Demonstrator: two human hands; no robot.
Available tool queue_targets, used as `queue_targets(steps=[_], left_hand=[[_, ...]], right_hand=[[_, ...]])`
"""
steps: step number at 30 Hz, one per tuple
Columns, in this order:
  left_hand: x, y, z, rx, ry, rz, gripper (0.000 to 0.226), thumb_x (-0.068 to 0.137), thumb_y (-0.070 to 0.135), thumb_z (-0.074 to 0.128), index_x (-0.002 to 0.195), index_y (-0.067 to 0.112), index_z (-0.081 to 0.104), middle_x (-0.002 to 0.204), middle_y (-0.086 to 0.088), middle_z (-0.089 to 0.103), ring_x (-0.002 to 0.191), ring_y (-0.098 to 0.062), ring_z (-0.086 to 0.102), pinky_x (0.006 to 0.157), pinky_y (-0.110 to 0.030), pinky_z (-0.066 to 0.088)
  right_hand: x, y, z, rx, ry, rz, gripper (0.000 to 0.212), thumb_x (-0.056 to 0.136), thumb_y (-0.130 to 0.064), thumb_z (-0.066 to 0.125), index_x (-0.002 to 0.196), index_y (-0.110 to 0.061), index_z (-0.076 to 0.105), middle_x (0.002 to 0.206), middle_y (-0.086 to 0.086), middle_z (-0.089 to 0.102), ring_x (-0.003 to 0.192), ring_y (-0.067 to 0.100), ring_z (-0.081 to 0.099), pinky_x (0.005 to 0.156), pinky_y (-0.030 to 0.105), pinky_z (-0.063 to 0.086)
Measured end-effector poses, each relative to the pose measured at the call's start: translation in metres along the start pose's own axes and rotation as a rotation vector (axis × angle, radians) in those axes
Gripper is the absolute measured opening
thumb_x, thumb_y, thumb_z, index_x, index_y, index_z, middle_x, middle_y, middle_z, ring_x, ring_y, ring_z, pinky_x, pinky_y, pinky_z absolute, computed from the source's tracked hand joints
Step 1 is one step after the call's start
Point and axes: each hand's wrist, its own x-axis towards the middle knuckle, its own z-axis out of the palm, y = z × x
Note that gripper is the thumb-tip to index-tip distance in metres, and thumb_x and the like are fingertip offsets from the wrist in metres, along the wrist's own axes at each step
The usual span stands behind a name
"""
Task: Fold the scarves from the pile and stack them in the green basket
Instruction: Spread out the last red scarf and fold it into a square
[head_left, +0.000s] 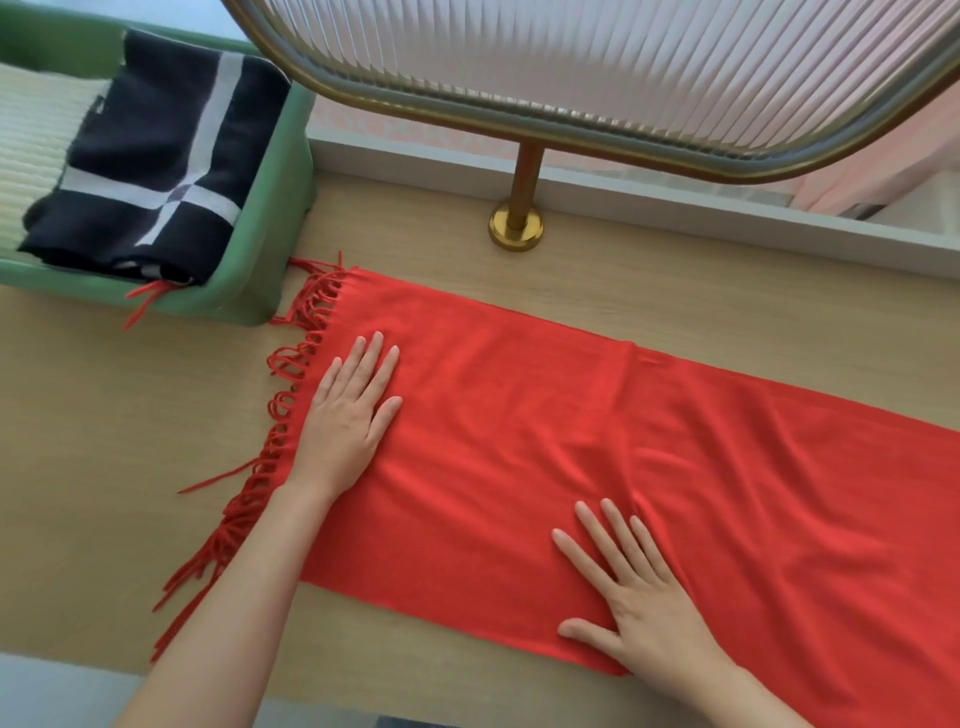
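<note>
Both our palms lie flat, fingers straight, on the red fringed scarf (519, 415) spread across the table (104, 441). The left hand (348, 421) is by the fringe (283, 410) and the right hand (639, 597) at the near edge, probably smoothing it before folding. The green basket (260, 270) waits at the far-left corner.

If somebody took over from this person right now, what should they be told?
Left hand: open, flat on the red scarf by its fringe.
Right hand: open, flat on the scarf's near edge.
Scarf: spread along the table, wrinkled in the middle, running out of view on the right.
Basket: far left, holding a folded navy scarf and a cream one.
Done: those two are in.
Left: fold the red scarf and stack it in the basket. The pile is out of view.
</note>
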Motion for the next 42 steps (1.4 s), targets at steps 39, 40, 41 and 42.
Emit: queue_targets(steps=[39, 40, 41, 42], left_hand=[[-0.021, 0.210, 0.061, -0.042, -0.100, 0.155, 0.056, 0.098, 0.034, 0.032, 0.151, 0.015, 0.029, 0.160, -0.004, 0.018, 0.149, -0.018, 0.009, 0.118, -0.042, 0.012], [-0.022, 0.211, 0.063, -0.026, -0.102, 0.151, 0.057, 0.098, 0.036, 0.032, 0.152, 0.017, 0.027, 0.161, -0.003, 0.016, 0.149, -0.017, 0.008, 0.118, -0.042, 0.012], [-0.023, 0.210, 0.064, -0.020, -0.101, 0.149, 0.058, 0.098, 0.037, 0.032, 0.152, 0.018, 0.025, 0.161, -0.001, 0.014, 0.149, -0.016, 0.007, 0.119, -0.043, 0.012], [-0.023, 0.209, 0.065, -0.021, -0.095, 0.146, 0.058, 0.098, 0.037, 0.032, 0.153, 0.020, 0.023, 0.161, -0.001, 0.014, 0.149, -0.016, 0.007, 0.119, -0.043, 0.012]], right_hand=[[-0.021, 0.057, 0.013, 0.198, 0.208, 0.627, 0.065, 0.098, -0.059, 0.012, 0.154, -0.026, 0.008, 0.162, 0.003, 0.002, 0.148, 0.022, -0.001, 0.119, 0.036, -0.001], [-0.024, 0.061, 0.017, 0.190, 0.202, 0.654, 0.067, 0.097, -0.061, 0.012, 0.154, -0.026, 0.010, 0.162, 0.003, 0.003, 0.148, 0.023, 0.000, 0.119, 0.038, 0.000], [-0.028, 0.067, 0.020, 0.193, 0.204, 0.688, 0.068, 0.096, -0.062, 0.012, 0.154, -0.026, 0.010, 0.162, 0.003, 0.003, 0.148, 0.025, 0.001, 0.119, 0.038, 0.000], [-0.034, 0.074, 0.022, 0.201, 0.212, 0.728, 0.069, 0.095, -0.063, 0.011, 0.154, -0.026, 0.010, 0.162, 0.003, 0.002, 0.148, 0.025, 0.001, 0.119, 0.037, -0.001]])
